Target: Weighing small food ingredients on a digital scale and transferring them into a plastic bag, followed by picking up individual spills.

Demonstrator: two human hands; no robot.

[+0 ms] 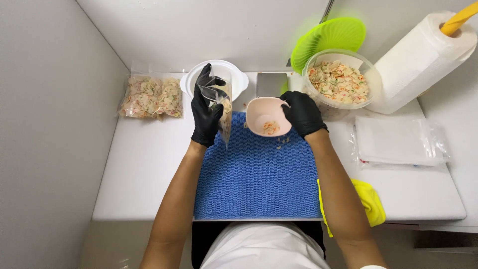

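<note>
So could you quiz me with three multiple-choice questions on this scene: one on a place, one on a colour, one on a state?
1. Where do the filled bags lie?
A. on the mat
B. at the table's far left
C. inside the tub

2. What colour is the mat?
A. blue
B. red
C. grey

3. How is the pink bowl?
A. heaped full
B. upside down
C. nearly empty

Answers: 1 B, they lie by the left wall, off the mat. 2 A, its weave is blue under both hands. 3 C, only a few pieces sit in it, held by the right hand; the left hand holds a clear bag.
</note>
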